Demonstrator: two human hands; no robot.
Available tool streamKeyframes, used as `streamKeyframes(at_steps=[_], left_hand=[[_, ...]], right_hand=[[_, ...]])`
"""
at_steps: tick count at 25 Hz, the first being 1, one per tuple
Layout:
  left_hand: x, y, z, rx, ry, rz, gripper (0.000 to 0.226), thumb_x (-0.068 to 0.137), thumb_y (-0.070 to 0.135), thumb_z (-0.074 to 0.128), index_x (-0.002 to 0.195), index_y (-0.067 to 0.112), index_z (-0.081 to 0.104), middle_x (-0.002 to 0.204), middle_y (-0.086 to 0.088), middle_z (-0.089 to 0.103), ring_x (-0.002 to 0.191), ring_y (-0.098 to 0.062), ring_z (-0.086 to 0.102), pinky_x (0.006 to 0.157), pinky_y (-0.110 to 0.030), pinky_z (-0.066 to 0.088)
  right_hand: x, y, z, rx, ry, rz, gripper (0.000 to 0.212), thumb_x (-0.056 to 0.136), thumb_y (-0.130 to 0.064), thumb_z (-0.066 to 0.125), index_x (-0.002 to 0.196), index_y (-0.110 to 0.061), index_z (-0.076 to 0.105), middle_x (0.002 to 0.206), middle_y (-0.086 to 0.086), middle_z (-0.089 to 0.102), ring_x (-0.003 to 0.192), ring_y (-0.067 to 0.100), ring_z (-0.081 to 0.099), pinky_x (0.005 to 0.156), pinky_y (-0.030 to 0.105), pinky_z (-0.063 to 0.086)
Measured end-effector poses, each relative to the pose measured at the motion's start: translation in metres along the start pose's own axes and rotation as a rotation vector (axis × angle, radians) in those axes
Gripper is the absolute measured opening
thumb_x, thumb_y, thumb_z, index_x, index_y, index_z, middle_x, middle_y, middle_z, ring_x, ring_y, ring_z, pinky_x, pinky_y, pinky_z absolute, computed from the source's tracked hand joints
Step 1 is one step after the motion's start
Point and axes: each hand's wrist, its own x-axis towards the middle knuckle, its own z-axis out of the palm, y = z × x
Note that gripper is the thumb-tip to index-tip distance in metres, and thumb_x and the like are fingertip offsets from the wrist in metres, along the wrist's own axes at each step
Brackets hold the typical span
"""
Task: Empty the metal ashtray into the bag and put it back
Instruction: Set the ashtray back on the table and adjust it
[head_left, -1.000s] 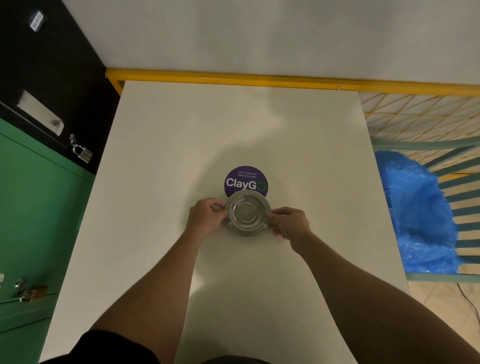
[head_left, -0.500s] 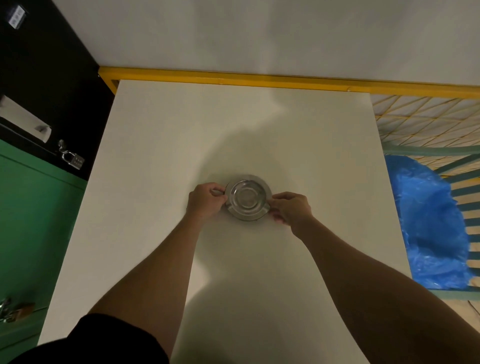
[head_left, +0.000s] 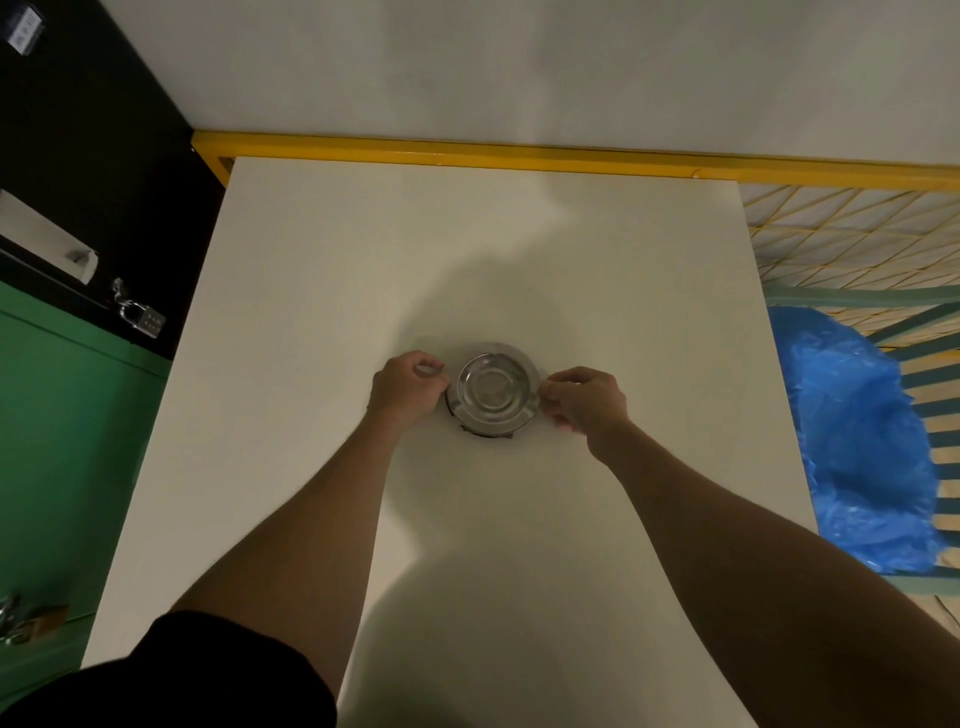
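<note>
Ashtray (head_left: 492, 388), one, apparently pinched between two hands (head_left: 408, 388) (head_left: 587, 397).

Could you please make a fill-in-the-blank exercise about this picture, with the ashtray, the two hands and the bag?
1. The metal ashtray sits on the ____ table.
2. The left hand and the right hand are at opposite sides of the ____.
3. The bag at the table's right side is ____ in colour.
4. A ____ hangs on the green cabinet at the left.

Missing words: white; ashtray; blue; padlock
</note>
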Motion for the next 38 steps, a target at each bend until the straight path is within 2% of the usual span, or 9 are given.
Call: streamKeyframes(at_steps=[3, 7, 13, 18, 24, 29, 32, 35, 38], left_hand=[[0.001, 0.001, -0.001, 0.001, -0.023, 0.02, 0.021, 0.076, 0.023, 0.07, 0.096, 0.031, 0.073, 0.089, -0.004, 0.075, 0.084, -0.031, 0.07, 0.08, -0.041, 0.059], [0.001, -0.001, 0.0, 0.006, -0.033, 0.039, 0.022, 0.076, 0.018, 0.071, 0.09, 0.035, 0.072, 0.077, 0.003, 0.071, 0.079, -0.026, 0.07, 0.077, -0.037, 0.059], [0.002, -0.003, 0.002, 0.009, -0.021, 0.047, 0.023, 0.077, 0.018, 0.072, 0.095, 0.032, 0.074, 0.075, 0.005, 0.069, 0.076, -0.023, 0.069, 0.075, -0.033, 0.058], [0.004, -0.004, 0.003, 0.013, -0.024, 0.055, 0.024, 0.077, 0.021, 0.074, 0.099, 0.03, 0.075, 0.082, 0.001, 0.072, 0.082, -0.021, 0.068, 0.07, -0.025, 0.051], [0.005, -0.006, 0.004, 0.015, -0.018, 0.059, 0.025, 0.077, 0.02, 0.074, 0.101, 0.029, 0.075, 0.086, -0.003, 0.074, 0.085, -0.026, 0.07, 0.081, -0.035, 0.057], [0.006, -0.006, 0.005, 0.019, -0.022, 0.054, 0.025, 0.078, 0.021, 0.074, 0.101, 0.03, 0.075, 0.083, 0.001, 0.073, 0.085, -0.023, 0.07, 0.073, -0.028, 0.053], [0.005, -0.005, 0.004, 0.011, -0.011, 0.029, 0.022, 0.077, 0.024, 0.072, 0.098, 0.031, 0.073, 0.089, -0.001, 0.075, 0.084, -0.024, 0.07, 0.074, -0.03, 0.055], [0.002, -0.005, 0.002, -0.018, 0.009, 0.004, 0.017, 0.079, 0.026, 0.067, 0.095, 0.03, 0.07, 0.091, -0.003, 0.074, 0.086, -0.027, 0.07, 0.078, -0.036, 0.057], [-0.004, -0.012, 0.001, 0.153, 0.066, 0.146, 0.023, 0.085, 0.018, 0.056, 0.104, 0.021, 0.069, 0.094, -0.005, 0.07, 0.093, -0.029, 0.065, 0.076, -0.032, 0.049]], right_hand=[[0.0, -0.005, 0.0, -0.01, 0.005, -0.023, 0.003, 0.078, -0.011, 0.076, 0.08, -0.014, 0.075, 0.067, 0.008, 0.072, 0.052, 0.017, 0.061, 0.047, 0.022, 0.049], [-0.002, -0.005, 0.004, -0.038, 0.001, -0.028, 0.008, 0.077, -0.009, 0.075, 0.076, -0.017, 0.076, 0.069, 0.005, 0.071, 0.058, 0.016, 0.061, 0.052, 0.023, 0.051], [-0.001, -0.004, 0.003, -0.044, 0.007, -0.029, 0.009, 0.078, -0.009, 0.075, 0.075, -0.018, 0.076, 0.072, 0.006, 0.072, 0.06, 0.016, 0.062, 0.051, 0.021, 0.05], [0.0, -0.004, 0.003, -0.036, 0.017, -0.022, 0.011, 0.078, -0.01, 0.076, 0.073, -0.019, 0.075, 0.072, 0.006, 0.073, 0.06, 0.016, 0.064, 0.053, 0.022, 0.052], [0.0, -0.003, 0.004, -0.042, 0.022, -0.017, 0.01, 0.078, -0.011, 0.077, 0.074, -0.021, 0.076, 0.071, 0.004, 0.073, 0.058, 0.014, 0.063, 0.046, 0.017, 0.047], [0.002, -0.002, 0.005, -0.039, 0.014, -0.018, 0.01, 0.078, -0.011, 0.076, 0.073, -0.02, 0.076, 0.07, 0.004, 0.073, 0.06, 0.015, 0.063, 0.051, 0.021, 0.05], [0.001, -0.001, 0.005, -0.01, 0.025, -0.022, 0.01, 0.078, -0.01, 0.075, 0.073, -0.019, 0.076, 0.07, 0.004, 0.073, 0.061, 0.017, 0.064, 0.054, 0.024, 0.052], [0.0, 0.001, 0.003, -0.008, 0.027, -0.032, 0.008, 0.079, -0.012, 0.072, 0.083, -0.018, 0.075, 0.077, 0.005, 0.074, 0.067, 0.018, 0.066, 0.058, 0.025, 0.054], [-0.002, 0.006, 0.003, -0.212, 0.017, -0.166, 0.021, 0.084, -0.017, 0.065, 0.104, -0.016, 0.072, 0.091, 0.001, 0.072, 0.072, 0.012, 0.064, 0.06, 0.018, 0.048]])
